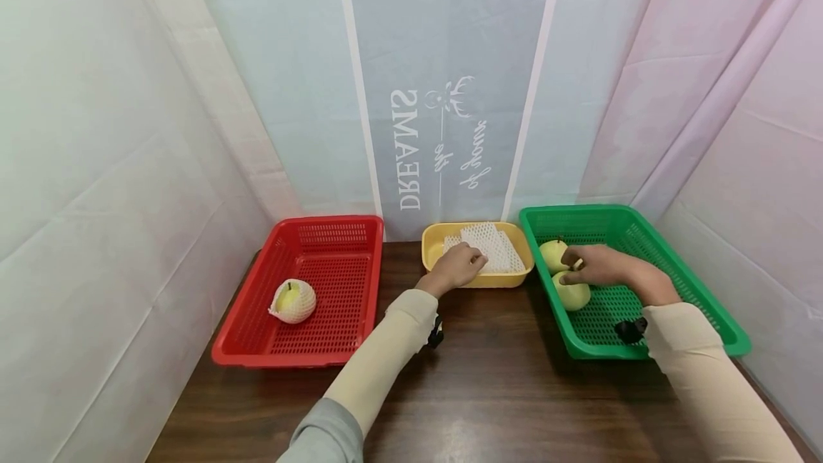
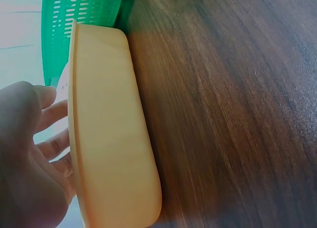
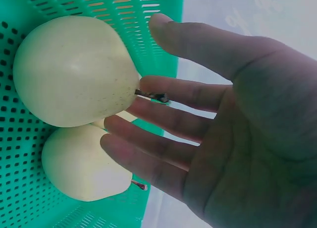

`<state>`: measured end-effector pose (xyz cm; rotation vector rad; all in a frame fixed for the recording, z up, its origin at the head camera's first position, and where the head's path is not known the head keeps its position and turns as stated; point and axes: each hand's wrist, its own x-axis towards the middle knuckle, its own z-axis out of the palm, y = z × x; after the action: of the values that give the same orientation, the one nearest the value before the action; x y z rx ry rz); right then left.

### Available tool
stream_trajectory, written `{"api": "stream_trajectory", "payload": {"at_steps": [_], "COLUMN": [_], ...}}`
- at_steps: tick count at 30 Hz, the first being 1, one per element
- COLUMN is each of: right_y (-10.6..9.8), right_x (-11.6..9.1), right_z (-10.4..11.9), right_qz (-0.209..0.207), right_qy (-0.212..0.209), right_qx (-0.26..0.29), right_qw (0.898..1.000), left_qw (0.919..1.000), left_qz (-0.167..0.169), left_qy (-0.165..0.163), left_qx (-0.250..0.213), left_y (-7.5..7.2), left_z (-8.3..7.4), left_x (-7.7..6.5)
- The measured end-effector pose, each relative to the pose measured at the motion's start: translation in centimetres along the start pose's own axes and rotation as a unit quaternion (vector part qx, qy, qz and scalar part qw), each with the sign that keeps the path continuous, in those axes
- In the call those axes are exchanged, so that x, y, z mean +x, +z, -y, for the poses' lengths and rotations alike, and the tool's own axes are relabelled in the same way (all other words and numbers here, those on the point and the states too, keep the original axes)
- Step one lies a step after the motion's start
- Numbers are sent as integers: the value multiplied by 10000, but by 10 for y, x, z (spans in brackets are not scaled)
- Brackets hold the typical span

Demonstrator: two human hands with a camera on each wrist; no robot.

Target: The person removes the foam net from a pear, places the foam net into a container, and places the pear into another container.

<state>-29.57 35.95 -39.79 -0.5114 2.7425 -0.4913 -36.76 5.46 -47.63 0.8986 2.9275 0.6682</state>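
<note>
My left hand (image 1: 458,266) hovers at the near rim of a yellow basin (image 2: 111,124), its fingers loosely bent over white foam net sleeves (image 1: 485,241). Whether the fingertips touch the sleeves is hidden behind the rim in the left wrist view. Over the green basket (image 1: 681,263), my right hand (image 1: 601,265) reaches toward pale yellow pears, fingers spread and gently bent. One pear (image 3: 74,72) lies close by its fingertips, stem toward the palm; another pear (image 3: 86,163) sits beside it. Neither pear is gripped. A pale sliver between them is too covered to identify.
At the left stands a red basket (image 1: 334,306) holding one pear (image 1: 291,299) in a white foam net. All three containers stand on a dark wood table (image 1: 482,391). A printed curtain (image 1: 444,34) hangs right behind them, with pale cloth at both sides.
</note>
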Motion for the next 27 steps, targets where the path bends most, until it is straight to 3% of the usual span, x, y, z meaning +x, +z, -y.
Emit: {"api": "stream_trajectory", "payload": {"at_steps": [16,27], "right_y": [0,0], "right_x": [-1,-2], "right_z": [13,26], "right_qz": [-951,-1326], "right_qy": [-181,-259], "right_qx": [65,142], "right_qw": [9953,9907], "left_qw": [9965,9926], "left_qz": [-541,-762], "left_qy": [163,341], "left_qx": [-613,-883], "left_y": [-7,-9], "left_z": [1,6], "left_x": [-12,-21]}}
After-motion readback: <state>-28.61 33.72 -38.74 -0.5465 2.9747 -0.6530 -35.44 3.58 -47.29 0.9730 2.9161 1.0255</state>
